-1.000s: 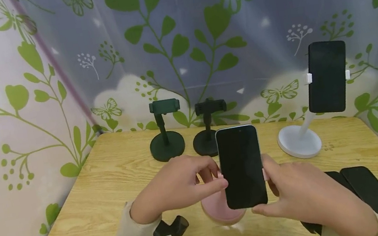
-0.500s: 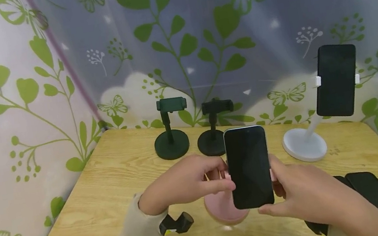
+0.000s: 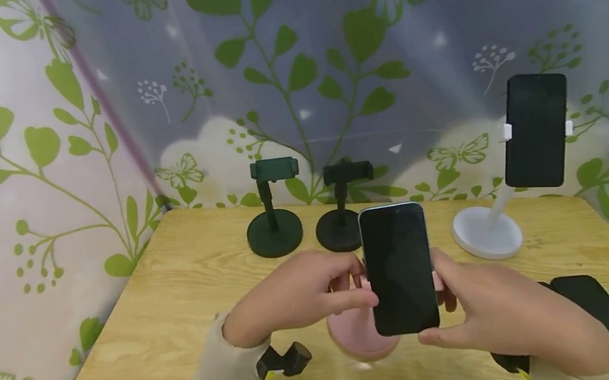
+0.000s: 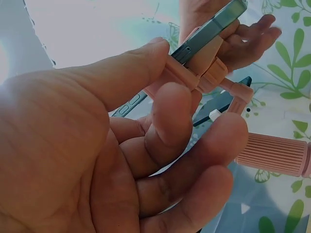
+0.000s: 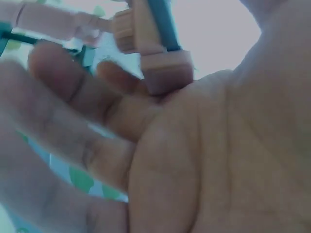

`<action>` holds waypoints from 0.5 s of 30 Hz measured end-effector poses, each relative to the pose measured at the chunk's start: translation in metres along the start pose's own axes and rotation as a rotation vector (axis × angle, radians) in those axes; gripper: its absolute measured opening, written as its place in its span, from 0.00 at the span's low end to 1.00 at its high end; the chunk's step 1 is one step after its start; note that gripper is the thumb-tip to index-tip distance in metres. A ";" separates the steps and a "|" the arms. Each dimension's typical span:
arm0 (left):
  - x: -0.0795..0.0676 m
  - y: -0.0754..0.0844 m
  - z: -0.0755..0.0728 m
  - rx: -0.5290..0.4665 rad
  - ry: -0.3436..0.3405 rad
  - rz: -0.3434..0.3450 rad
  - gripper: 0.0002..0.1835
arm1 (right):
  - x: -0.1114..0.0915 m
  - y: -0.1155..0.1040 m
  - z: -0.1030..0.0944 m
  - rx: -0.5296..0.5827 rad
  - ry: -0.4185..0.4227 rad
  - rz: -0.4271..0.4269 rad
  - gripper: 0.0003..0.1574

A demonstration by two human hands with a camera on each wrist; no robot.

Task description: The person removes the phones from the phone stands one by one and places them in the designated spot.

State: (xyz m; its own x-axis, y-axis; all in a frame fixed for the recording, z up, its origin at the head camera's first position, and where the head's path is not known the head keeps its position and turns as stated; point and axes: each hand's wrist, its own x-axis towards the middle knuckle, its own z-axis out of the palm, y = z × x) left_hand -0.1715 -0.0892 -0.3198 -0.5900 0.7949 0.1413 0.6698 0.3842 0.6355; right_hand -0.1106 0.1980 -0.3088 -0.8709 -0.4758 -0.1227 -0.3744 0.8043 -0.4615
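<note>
A dark-screened smartphone (image 3: 399, 268) stands upright in the clamp of a pink phone stand (image 3: 359, 338), whose round base is on the table. At the phone's left edge, my left hand (image 3: 297, 296) pinches the clamp's side between thumb and index finger; the other fingers curl loosely. In the left wrist view the thumb (image 4: 141, 63) lies against the pink clamp. My right hand (image 3: 486, 300) rests against the clamp's other side at the base of its index finger, its fingers (image 5: 63, 73) loosely extended behind and its thumb near the phone's lower right corner.
Behind stand a dark green phone stand (image 3: 275, 234) and a black phone stand (image 3: 337, 231). At the back right, a white phone stand (image 3: 485, 232) holds another phone (image 3: 536, 130). More phones (image 3: 608, 322) lie on the wooden table (image 3: 146, 358) beside the right forearm.
The head view has shifted slightly, so everything sits a little differently in frame. Both hands keep nearly the same places at the clamp; the phone stays in it.
</note>
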 end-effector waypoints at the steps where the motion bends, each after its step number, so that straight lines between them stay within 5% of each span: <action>1: 0.000 0.000 0.000 -0.003 -0.002 -0.001 0.09 | -0.002 -0.001 -0.002 0.039 0.007 -0.006 0.40; 3: -0.001 0.000 0.001 -0.014 -0.007 -0.002 0.09 | -0.008 -0.007 -0.008 0.100 0.072 -0.006 0.39; 7: 0.000 0.000 0.001 -0.020 -0.012 -0.001 0.09 | -0.011 -0.029 -0.021 0.098 0.342 0.014 0.41; 11: 0.000 0.000 0.001 -0.036 -0.022 -0.013 0.09 | 0.003 -0.058 -0.025 -0.189 0.591 -0.004 0.43; 15: 0.001 0.001 0.003 -0.052 -0.034 -0.026 0.08 | 0.022 -0.078 -0.024 -0.409 0.627 -0.029 0.49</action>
State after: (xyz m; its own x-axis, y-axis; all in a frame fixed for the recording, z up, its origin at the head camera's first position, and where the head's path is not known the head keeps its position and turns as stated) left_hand -0.1704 -0.0864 -0.3214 -0.5902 0.8012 0.0988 0.6299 0.3806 0.6770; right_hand -0.1078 0.1333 -0.2539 -0.8311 -0.3051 0.4650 -0.3820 0.9208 -0.0787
